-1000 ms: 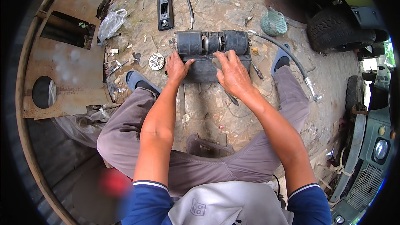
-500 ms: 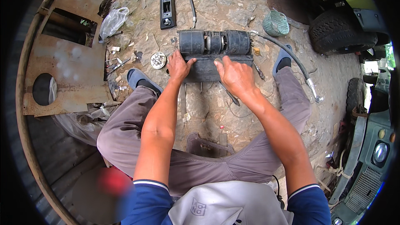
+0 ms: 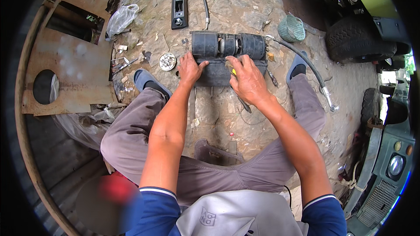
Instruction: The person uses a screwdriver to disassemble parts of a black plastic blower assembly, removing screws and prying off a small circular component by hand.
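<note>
A black plastic blower housing (image 3: 205, 43) with round drum sections lies on the ground between my feet, its flat part toward me. My left hand (image 3: 190, 68) grips the left end of that flat part, thumb stretched over the top. Over the right half is my right hand (image 3: 250, 78), its fingers closed round a small yellow thing (image 3: 234, 72) that is mostly hidden, so its kind does not show. A dark, slim tool (image 3: 246, 105) pokes out below the right hand, near the ground. Left of the housing stands a round tin (image 3: 167, 61) of small metal parts.
A black hose (image 3: 302, 53) with metal ends curves past my right foot. Beyond the housing lie a black panel (image 3: 178, 6), a shorter hose (image 3: 204, 4) and a green basket (image 3: 291, 29). A screwdriver-like tool (image 3: 273, 78) lies right; rusty sheet metal (image 3: 74, 74) stands left.
My right hand has turned and shifted slightly right, and a yellow thing now shows between its fingers. The left hand keeps its place on the housing. The whole view has shifted a little.
</note>
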{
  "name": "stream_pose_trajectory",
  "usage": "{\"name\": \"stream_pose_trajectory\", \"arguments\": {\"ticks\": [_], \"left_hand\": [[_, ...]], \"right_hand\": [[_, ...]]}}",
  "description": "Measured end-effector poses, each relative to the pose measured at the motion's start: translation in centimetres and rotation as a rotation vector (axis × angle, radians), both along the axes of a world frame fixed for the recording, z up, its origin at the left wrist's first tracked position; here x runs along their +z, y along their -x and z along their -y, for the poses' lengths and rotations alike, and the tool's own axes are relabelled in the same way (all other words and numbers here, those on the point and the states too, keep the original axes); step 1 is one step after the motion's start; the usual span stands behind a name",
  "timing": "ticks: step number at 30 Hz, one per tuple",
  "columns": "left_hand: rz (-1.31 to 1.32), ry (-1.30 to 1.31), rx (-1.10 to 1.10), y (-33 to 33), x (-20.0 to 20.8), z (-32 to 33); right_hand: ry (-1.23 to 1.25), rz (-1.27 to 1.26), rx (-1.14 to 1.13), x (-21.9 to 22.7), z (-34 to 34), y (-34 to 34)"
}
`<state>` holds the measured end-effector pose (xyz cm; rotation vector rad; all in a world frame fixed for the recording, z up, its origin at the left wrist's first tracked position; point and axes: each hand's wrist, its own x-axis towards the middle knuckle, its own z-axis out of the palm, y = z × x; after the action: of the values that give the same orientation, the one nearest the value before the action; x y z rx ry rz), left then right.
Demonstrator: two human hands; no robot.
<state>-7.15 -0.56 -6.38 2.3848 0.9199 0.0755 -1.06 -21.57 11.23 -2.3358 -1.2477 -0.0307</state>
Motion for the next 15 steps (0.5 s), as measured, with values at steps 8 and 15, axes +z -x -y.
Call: {"name": "stream_pose_trajectory", "arguments": {"ticks": [8,15], "left_hand": [[-0.003,-0.022,0.002,0.1,-0.3,0.0],[-0.008,-0.011,0.0,0.2,0.2,0.0]], "right_hand": [[0.198,-0.068,-0.093,0.5,-0.4,-0.2],[0.312,-0.104,-0.151,0.3,-0.3,-0.1]]}}
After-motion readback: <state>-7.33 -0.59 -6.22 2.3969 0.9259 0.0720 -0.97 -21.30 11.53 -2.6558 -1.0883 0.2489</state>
